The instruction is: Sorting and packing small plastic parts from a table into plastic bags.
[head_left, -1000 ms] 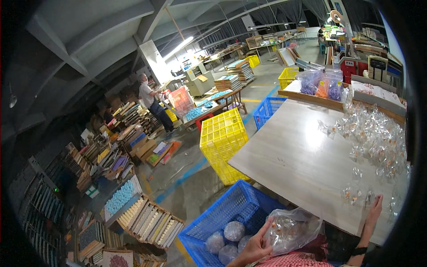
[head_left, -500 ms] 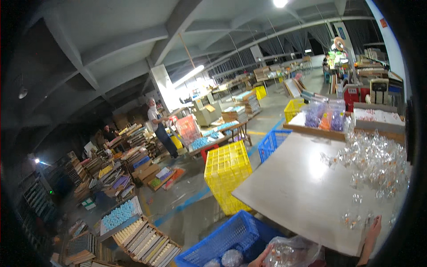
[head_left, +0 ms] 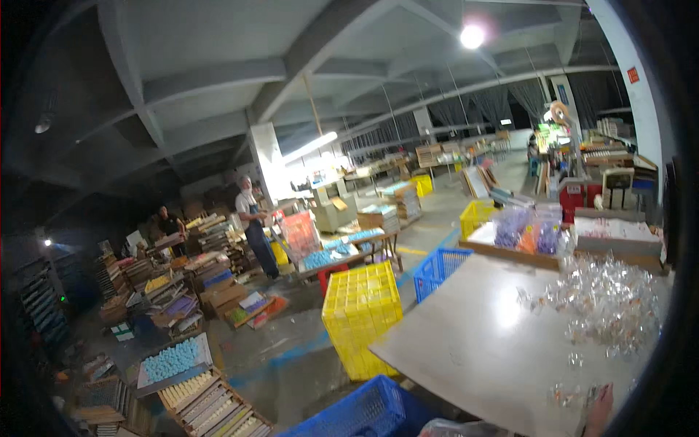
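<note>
At the lower right, my right hand (head_left: 600,409) is on the pale tabletop (head_left: 444,346), seen edge-on and slightly blurred. Its fingers look stretched out and open, and I see nothing held in them. Just left of it lie a few small clear-wrapped packets (head_left: 564,395) with orange bits inside. Beyond the hand spreads a large heap of similar clear packets (head_left: 608,298). The top of a clear plastic bag (head_left: 466,428) shows at the bottom edge, by the table's near edge. My left hand is out of the picture.
A blue basket (head_left: 357,411) stands left of the table, with upright yellow crates (head_left: 362,309) beyond it. Another blue basket (head_left: 440,271) touches the far side. A tray of purple and orange bags (head_left: 520,229) sits at the table's far end. Two people stand far left.
The view has tilted up, so everything sits lower. My left hand and most of the clear bag have dropped out of the picture. My right hand stays beside the few packets.
</note>
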`<action>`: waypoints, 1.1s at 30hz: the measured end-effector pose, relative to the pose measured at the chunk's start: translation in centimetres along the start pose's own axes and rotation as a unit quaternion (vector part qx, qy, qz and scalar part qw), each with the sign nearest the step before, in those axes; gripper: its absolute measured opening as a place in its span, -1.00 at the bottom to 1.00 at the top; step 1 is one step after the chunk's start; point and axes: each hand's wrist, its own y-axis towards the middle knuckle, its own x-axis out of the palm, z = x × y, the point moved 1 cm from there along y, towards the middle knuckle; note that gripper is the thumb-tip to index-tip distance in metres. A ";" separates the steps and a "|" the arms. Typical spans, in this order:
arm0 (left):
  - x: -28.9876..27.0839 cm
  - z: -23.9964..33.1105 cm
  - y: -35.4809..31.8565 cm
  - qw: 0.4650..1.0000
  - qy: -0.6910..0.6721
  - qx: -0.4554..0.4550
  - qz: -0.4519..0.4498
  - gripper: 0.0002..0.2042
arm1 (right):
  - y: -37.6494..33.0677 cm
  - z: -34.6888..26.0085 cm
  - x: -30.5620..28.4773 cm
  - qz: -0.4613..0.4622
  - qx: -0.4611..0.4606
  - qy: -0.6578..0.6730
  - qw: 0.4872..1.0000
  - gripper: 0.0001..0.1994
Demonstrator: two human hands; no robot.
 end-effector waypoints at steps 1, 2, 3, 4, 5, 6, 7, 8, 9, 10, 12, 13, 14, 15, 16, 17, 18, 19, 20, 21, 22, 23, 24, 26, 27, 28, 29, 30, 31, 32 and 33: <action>-0.3 -0.3 -0.2 1.000 0.010 -0.002 0.001 -0.14 | 1.2 2.7 1.6 0.012 0.014 0.023 1.000 -0.51; -1.1 -0.9 -0.1 1.000 0.012 -0.009 0.001 -0.15 | 2.0 4.2 3.2 0.024 0.024 0.038 0.999 -0.53; -1.1 -0.4 0.0 1.000 0.024 -0.017 0.000 -0.15 | 1.5 5.1 3.9 0.032 0.042 0.060 0.997 -0.55; -0.9 0.3 -0.1 0.999 0.028 -0.031 -0.001 -0.15 | 1.0 6.0 4.1 0.040 0.024 0.063 0.997 -0.56; -0.9 0.2 0.2 0.999 0.039 -0.003 0.006 -0.15 | 0.8 4.9 3.4 0.050 0.011 0.067 0.996 -0.56; -0.9 -0.1 0.4 0.998 0.047 0.027 0.014 -0.14 | 0.9 3.4 3.3 0.039 0.024 0.046 0.998 -0.58; -1.0 0.2 0.7 1.000 -0.008 0.005 -0.004 -0.15 | 0.8 1.6 2.3 0.033 0.045 0.020 0.998 -0.59; -1.1 -1.0 0.7 0.998 -0.042 -0.035 -0.013 -0.15 | 0.3 -3.0 0.0 -0.023 0.061 0.004 0.998 -0.62; -1.0 -0.8 0.5 1.000 -0.023 -0.017 0.012 -0.13 | 0.5 -0.1 1.5 0.020 0.021 0.040 0.999 -0.64; -1.8 -2.3 0.7 0.994 0.069 -0.080 -0.005 -0.12 | 0.7 2.3 1.4 0.081 0.006 -0.012 0.997 -0.65; -0.7 1.4 0.6 0.998 -0.035 -0.040 -0.028 -0.14 | 1.3 0.9 2.3 0.081 -0.026 0.026 0.996 -0.70; -0.3 2.9 1.0 0.987 -0.155 0.023 -0.029 -0.16 | 1.4 0.7 2.1 0.133 -0.065 0.038 0.988 -0.74; -0.2 2.6 0.8 0.988 -0.150 0.006 -0.048 -0.16 | 1.3 -0.4 1.6 0.104 -0.038 0.068 0.991 -0.75; -0.3 2.0 0.7 0.989 -0.141 0.016 -0.032 -0.16 | 1.1 -1.5 1.0 0.082 -0.015 0.102 0.991 -0.76; -0.5 1.6 0.3 0.991 -0.131 0.030 -0.011 -0.16 | 0.9 -1.9 0.6 0.086 -0.002 0.094 0.992 -0.76; -0.7 1.1 -0.1 0.991 -0.129 0.025 -0.023 -0.16 | 0.7 -2.2 0.3 0.092 -0.005 0.125 0.988 -0.77; -0.9 -0.1 -0.3 0.997 -0.082 0.000 0.002 -0.13 | 0.5 -2.1 0.3 0.098 -0.009 0.153 0.983 -0.78; -0.9 -0.6 -0.4 0.999 -0.033 -0.021 0.030 -0.11 | 0.3 -2.1 0.1 0.103 -0.002 0.147 0.984 -0.78; -0.8 -0.5 -0.4 0.999 -0.033 -0.023 0.020 -0.11 | 0.1 -2.3 -0.1 0.104 0.006 0.169 0.980 -0.80; -0.7 -0.1 -0.6 0.999 -0.032 -0.023 0.016 -0.10 | 0.1 -1.9 -0.5 0.106 0.012 0.192 0.976 -0.82; -0.6 0.1 -0.6 0.999 -0.033 -0.023 0.012 -0.09 | 0.2 -1.3 -0.7 0.111 0.015 0.186 0.976 -0.82; -0.4 0.2 -0.5 0.999 -0.035 -0.023 0.003 -0.09 | 0.4 -0.7 -0.8 0.095 0.029 0.243 0.965 -0.85; -0.5 0.5 -0.5 0.999 -0.037 0.005 -0.001 -0.08 | 0.7 -1.1 -1.0 0.074 0.040 0.303 0.949 -0.86; -0.6 0.5 -0.4 0.999 -0.040 0.034 -0.006 -0.08 | 1.2 -2.3 -1.6 0.067 0.064 0.362 0.927 -0.86; -1.1 -0.1 -0.5 0.998 -0.059 0.027 0.003 -0.08 | 1.3 -3.8 -1.7 0.054 0.088 0.422 0.901 -0.84; -1.2 -0.2 -0.4 0.997 -0.079 0.020 0.009 -0.08 | 1.4 -5.0 -2.1 0.053 0.090 0.422 0.900 -0.84; -1.2 0.1 -0.5 0.997 -0.077 0.019 0.010 -0.08 | 1.5 -6.3 -2.5 0.008 0.108 0.400 0.910 -0.82; -0.7 1.2 -0.6 0.998 -0.065 0.003 0.009 -0.09 | 1.7 -7.3 -2.6 -0.035 0.124 0.375 0.918 -0.79; -0.4 1.8 -0.6 0.998 -0.052 -0.014 0.010 -0.09 | 2.1 -8.0 -2.1 -0.036 0.124 0.376 0.918 -0.79; -0.3 1.3 -0.3 0.998 -0.053 -0.013 0.005 -0.09 | 2.4 -8.2 -1.6 0.004 0.062 0.306 0.950 -0.75; -0.3 0.5 0.0 1.000 -0.027 -0.012 -0.002 -0.10 | 2.8 -8.5 -1.0 0.043 0.000 0.233 0.971 -0.71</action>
